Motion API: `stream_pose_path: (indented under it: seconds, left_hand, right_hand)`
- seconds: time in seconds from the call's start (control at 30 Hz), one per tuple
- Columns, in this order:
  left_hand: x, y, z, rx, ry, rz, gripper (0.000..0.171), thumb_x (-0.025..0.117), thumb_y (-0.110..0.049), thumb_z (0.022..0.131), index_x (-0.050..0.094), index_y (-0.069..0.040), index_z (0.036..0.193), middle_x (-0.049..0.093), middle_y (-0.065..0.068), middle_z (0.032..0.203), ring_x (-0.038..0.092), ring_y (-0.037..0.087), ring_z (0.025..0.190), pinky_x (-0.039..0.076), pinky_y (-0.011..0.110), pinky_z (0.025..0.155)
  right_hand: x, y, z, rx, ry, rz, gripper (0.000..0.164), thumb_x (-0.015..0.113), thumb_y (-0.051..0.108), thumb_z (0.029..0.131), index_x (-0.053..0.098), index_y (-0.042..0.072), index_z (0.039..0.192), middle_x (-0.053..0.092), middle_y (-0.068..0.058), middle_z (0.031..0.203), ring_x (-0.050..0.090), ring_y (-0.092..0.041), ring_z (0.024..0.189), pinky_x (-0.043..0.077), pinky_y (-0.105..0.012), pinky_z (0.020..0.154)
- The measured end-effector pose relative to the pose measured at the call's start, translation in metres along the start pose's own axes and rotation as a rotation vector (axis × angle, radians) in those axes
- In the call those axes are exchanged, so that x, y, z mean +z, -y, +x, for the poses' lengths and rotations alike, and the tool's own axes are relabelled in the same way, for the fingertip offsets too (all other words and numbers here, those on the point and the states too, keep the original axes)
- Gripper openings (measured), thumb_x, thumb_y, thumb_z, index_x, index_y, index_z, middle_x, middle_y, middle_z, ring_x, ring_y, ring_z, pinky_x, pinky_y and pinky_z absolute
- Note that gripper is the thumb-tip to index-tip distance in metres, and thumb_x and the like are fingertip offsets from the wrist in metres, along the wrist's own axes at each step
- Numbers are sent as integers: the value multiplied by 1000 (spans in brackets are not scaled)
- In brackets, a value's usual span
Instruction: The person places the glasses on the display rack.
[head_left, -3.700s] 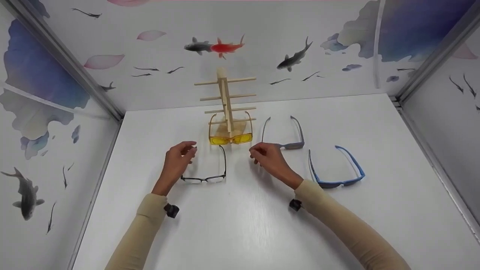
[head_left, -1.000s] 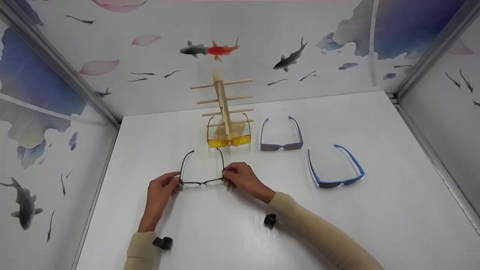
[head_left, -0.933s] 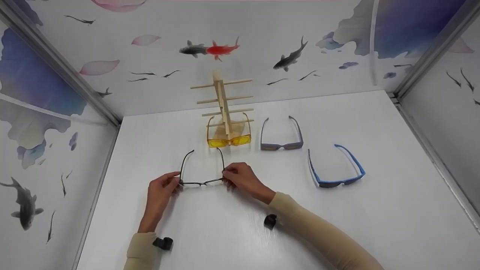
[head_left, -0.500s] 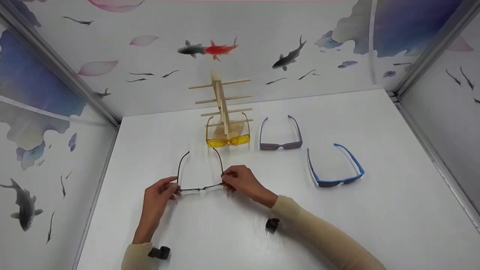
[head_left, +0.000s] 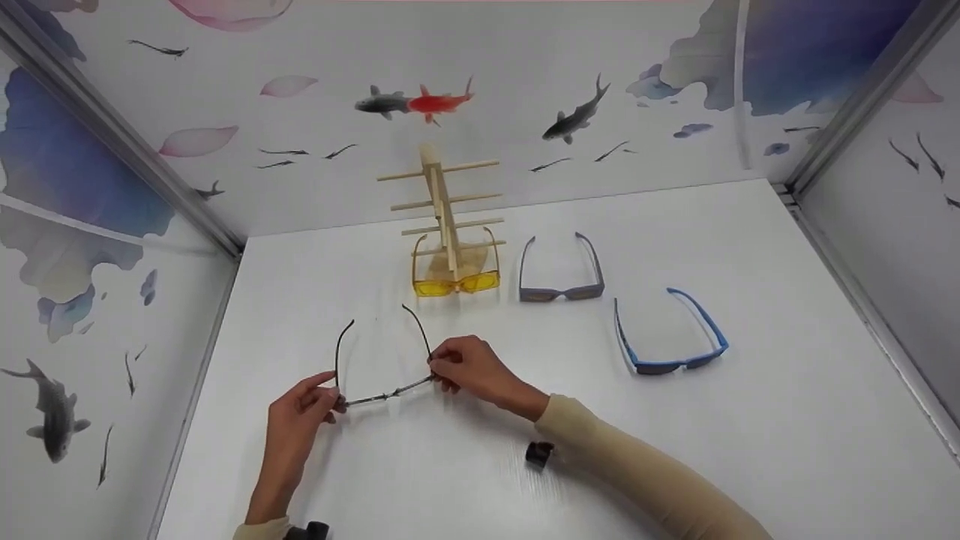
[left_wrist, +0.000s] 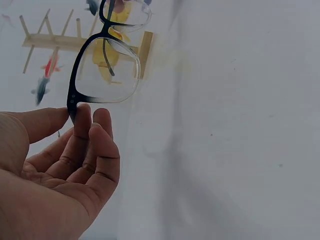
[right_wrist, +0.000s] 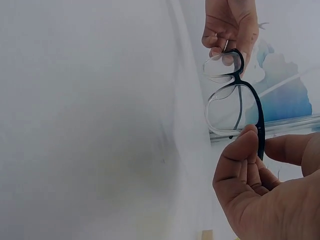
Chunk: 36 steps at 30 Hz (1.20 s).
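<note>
A pair of eyeglasses [head_left: 385, 397] with a dark upper frame and clear lower rims is held in the air between both hands, its temples unfolded and pointing away from me. My left hand [head_left: 295, 425] pinches the left hinge corner between thumb and fingers, as the left wrist view shows on the frame [left_wrist: 74, 75]. At the other end, my right hand [head_left: 480, 376] pinches the right hinge corner; in the right wrist view the lens [right_wrist: 232, 110] rises above that thumb and fingers. The eyeglasses tilt, with the right end farther from me.
Behind them stands a wooden glasses rack [head_left: 442, 217] with several crossbars; yellow glasses [head_left: 456, 285] hang on its lowest bar. Grey sunglasses [head_left: 561, 293] and blue sunglasses [head_left: 679, 367] lie unfolded to the right on the white table [head_left: 637, 465]. Printed walls [head_left: 510, 60] enclose the table.
Earlier the eyeglasses lay on the table with both hands near. Both hands have since taken hold at the hinges, and the eyeglasses have come up, toward me and leftward, and now slant.
</note>
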<state>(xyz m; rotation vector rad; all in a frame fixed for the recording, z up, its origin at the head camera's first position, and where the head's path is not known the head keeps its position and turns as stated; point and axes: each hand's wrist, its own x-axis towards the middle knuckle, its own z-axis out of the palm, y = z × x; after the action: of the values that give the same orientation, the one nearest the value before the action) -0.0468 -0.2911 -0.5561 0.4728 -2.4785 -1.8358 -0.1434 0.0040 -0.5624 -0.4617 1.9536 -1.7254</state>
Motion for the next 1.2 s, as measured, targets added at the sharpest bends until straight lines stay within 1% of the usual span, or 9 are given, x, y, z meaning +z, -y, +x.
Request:
stream_pose_path:
  seconds: [0.2, 0.33, 0.47, 0.6, 0.7, 0.8, 1.03, 1.13, 1.2]
  left_hand:
    - [-5, -9, -4, 51, -15, -3, 34, 67, 0, 108, 68, 4, 142, 76, 28, 110, 75, 20, 89, 61, 25, 77]
    - [-4, -18, -3, 77, -16, 9, 33, 68, 0, 108, 69, 4, 141, 76, 27, 109, 75, 19, 88, 61, 24, 76]
    - [-2, -29, -1, 100, -1, -8, 34, 69, -1, 108, 68, 4, 141, 77, 22, 108, 75, 18, 88, 61, 24, 77]
    - [0, -40, 1, 125, 18, -30, 33, 69, -1, 107, 69, 3, 140, 76, 21, 107, 75, 19, 90, 61, 25, 77]
    - [1, -48, 4, 144, 32, -28, 33, 69, -1, 107, 70, 2, 140, 76, 21, 107, 76, 19, 90, 61, 25, 77]
    - [4, -54, 8, 157, 45, -30, 33, 70, -1, 107, 70, 1, 140, 77, 22, 108, 76, 20, 90, 61, 25, 77]
    - [15, -66, 17, 173, 80, -29, 33, 70, 0, 106, 71, 0, 139, 77, 21, 106, 76, 22, 89, 61, 25, 77]
    - [21, -70, 20, 170, 91, -33, 33, 70, 0, 106, 71, 0, 139, 77, 24, 108, 76, 22, 89, 61, 25, 77]
    - [24, -72, 22, 172, 102, -40, 33, 70, 0, 106, 71, 0, 139, 76, 25, 109, 76, 23, 90, 62, 26, 77]
  right_hand:
    - [-1, 11, -2, -26, -1, -19, 18, 67, 11, 108, 77, -2, 116, 75, -32, 105, 68, -14, 75, 59, -26, 67]
    - [-6, 20, -6, -46, -2, -17, 15, 67, 12, 109, 78, 4, 115, 76, -26, 104, 69, -14, 77, 60, -29, 69]
    - [-12, 27, -11, -90, -12, -8, 14, 67, 12, 109, 77, 3, 116, 76, -22, 101, 68, -16, 76, 62, -35, 71]
    - [-19, 34, -14, -142, -26, -10, 15, 67, 12, 110, 77, 2, 116, 75, -18, 97, 67, -17, 76, 61, -33, 71]
    - [-24, 41, -16, -163, -44, -25, 15, 68, 12, 109, 77, 2, 116, 75, -11, 95, 67, -17, 76, 60, -28, 70]
    - [-30, 46, -18, -171, -62, -31, 16, 68, 11, 109, 77, 1, 116, 75, -11, 96, 67, -17, 77, 60, -28, 70]
    - [-44, 49, -22, -173, -108, -32, 16, 68, 11, 109, 76, 0, 118, 74, -21, 99, 68, -19, 77, 60, -28, 71]
    - [-49, 51, -26, -165, -123, -25, 16, 68, 11, 109, 76, 0, 118, 74, -20, 99, 68, -20, 78, 61, -29, 72]
    - [-53, 53, -29, -154, -134, -22, 17, 69, 11, 108, 76, 0, 119, 74, -16, 98, 68, -20, 79, 61, -29, 72]
